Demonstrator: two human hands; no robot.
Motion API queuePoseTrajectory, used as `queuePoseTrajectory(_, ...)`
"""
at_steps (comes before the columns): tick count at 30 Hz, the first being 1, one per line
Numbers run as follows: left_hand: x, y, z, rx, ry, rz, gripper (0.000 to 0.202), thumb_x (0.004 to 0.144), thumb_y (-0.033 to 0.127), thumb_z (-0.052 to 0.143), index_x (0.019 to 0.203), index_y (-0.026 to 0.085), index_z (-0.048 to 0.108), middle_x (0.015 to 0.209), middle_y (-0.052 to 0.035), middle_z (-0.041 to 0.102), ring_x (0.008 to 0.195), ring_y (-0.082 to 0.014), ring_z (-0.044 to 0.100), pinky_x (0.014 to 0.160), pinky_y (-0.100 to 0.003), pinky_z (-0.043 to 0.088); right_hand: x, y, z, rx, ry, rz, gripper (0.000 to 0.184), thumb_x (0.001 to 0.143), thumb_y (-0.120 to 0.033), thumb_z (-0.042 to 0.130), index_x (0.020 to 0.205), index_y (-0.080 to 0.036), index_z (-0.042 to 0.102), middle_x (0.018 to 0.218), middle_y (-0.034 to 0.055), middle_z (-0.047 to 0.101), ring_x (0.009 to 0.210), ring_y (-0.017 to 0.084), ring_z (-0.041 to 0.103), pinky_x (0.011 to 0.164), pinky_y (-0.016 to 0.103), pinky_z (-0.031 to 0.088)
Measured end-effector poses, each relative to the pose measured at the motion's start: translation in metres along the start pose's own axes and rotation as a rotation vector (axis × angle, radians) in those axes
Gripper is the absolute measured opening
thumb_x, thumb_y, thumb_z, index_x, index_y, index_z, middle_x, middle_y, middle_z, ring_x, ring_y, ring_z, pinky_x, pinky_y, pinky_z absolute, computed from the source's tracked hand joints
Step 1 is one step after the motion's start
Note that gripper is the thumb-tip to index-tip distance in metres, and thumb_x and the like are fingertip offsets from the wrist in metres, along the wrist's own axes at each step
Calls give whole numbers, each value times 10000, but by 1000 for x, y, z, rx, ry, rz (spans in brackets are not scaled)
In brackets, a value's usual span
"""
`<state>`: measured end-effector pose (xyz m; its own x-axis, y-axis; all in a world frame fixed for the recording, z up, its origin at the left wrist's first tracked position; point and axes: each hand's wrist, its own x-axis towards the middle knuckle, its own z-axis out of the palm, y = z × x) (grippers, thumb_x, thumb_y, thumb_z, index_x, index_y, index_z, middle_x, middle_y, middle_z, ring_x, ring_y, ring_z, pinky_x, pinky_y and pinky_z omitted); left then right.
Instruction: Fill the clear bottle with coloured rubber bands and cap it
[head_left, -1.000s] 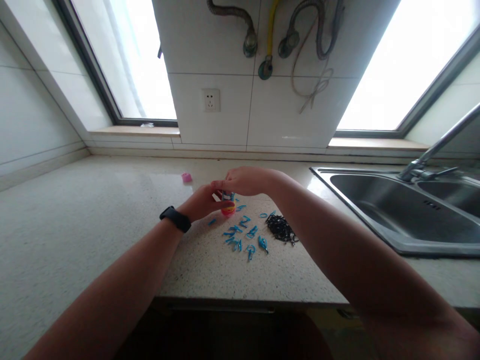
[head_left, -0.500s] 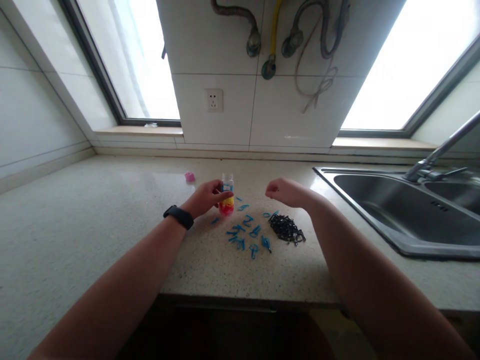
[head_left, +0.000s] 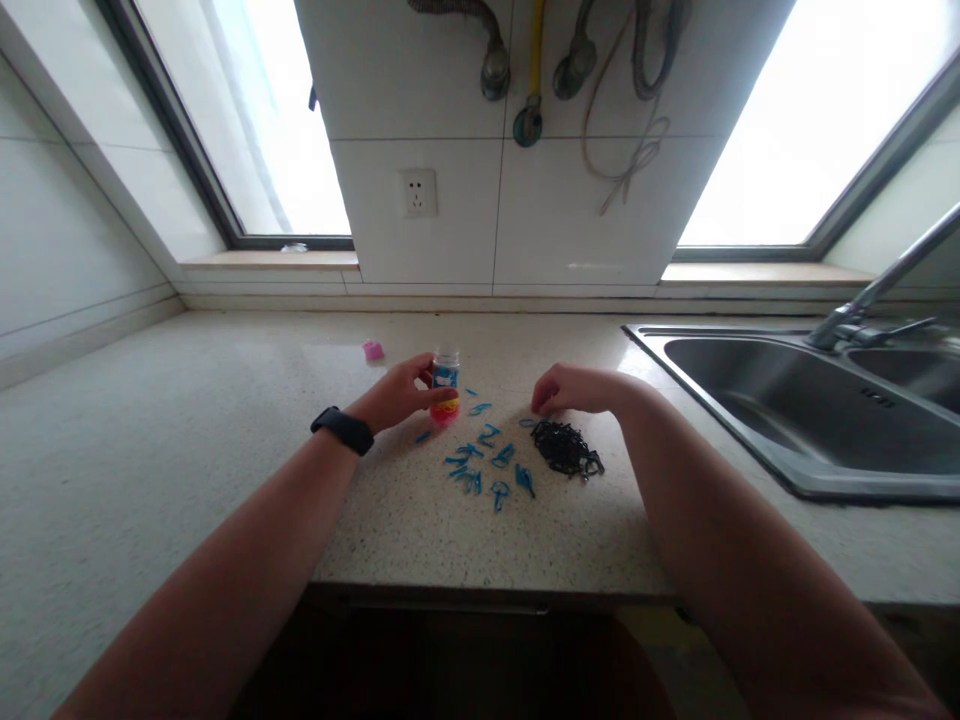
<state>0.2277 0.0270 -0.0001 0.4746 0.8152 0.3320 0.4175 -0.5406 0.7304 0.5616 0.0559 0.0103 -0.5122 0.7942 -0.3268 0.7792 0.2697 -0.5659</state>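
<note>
My left hand [head_left: 405, 390] is wrapped around a small clear jar [head_left: 446, 357] that stands upright without a lid. Blue, yellow and pink pieces are layered inside it. My right hand [head_left: 570, 388] is closed, its fingertips lowered to the counter beside a blue loop [head_left: 527, 422], which looks like a hair tie. Whether the fingers pinch anything is hidden. Several more blue hair ties [head_left: 465, 455] lie scattered between the hands. Just below my right hand is a heap of black hair ties [head_left: 568, 449].
A pink cap-like piece [head_left: 373, 350] lies behind my left hand on the speckled counter [head_left: 247, 400]. To the right is a steel sink [head_left: 765, 400] with a faucet [head_left: 840, 325]. A tiled wall with a socket [head_left: 418, 193] and hoses rises behind.
My right hand has come down to the counter beside the blue loop, its fingers now pointing downward. My left hand still holds the jar. The whole view has shifted slightly.
</note>
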Motion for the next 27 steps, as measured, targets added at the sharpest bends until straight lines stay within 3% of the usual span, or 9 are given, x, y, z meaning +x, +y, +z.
queuePoseTrajectory(8, -4, -7, -11, -2, -90, 44, 420, 821, 439, 726, 1096, 142, 616, 1035, -82, 650, 881, -159, 618, 683, -261, 502, -8, 4, -4, 66, -43, 25, 282, 691, -275, 720, 937, -145, 766, 842, 83, 748, 782, 190, 682, 742, 297, 534)
queuePoseTrajectory(16, -5, -5, -14, 102, -118, 96, 365, 828, 449, 716, 1041, 165, 634, 972, -59, 659, 880, -162, 609, 740, -281, 491, -8, 5, -2, -53, -28, -19, 257, 732, -310, 685, 907, -130, 738, 806, 80, 728, 730, 179, 654, 682, 284, 512)
queuePoseTrajectory(20, -8, -6, -23, 206, -184, 32, 461, 761, 488, 762, 1062, 165, 628, 946, -55, 649, 805, -155, 589, 685, -266, 463, -11, 4, -4, 18, -65, 6, 294, 706, -309, 713, 942, -135, 729, 849, 89, 736, 776, 191, 675, 720, 295, 525)
queuePoseTrajectory(23, -14, -9, -34, 308, -277, -74, 436, 743, 534, 751, 943, 158, 655, 818, -37, 647, 689, -143, 558, 583, -241, 402, -12, 4, -4, 15, -64, 33, 279, 708, -313, 716, 913, -124, 724, 837, 98, 733, 772, 196, 674, 715, 298, 523)
queuePoseTrajectory(27, -21, -4, -41, 358, -517, -165, 345, 813, 526, 666, 842, 185, 715, 744, -26, 688, 652, -148, 586, 567, -239, 378, -12, 2, -2, -73, -26, -1, 251, 773, -316, 666, 915, -115, 714, 833, 91, 724, 739, 175, 645, 678, 278, 490)
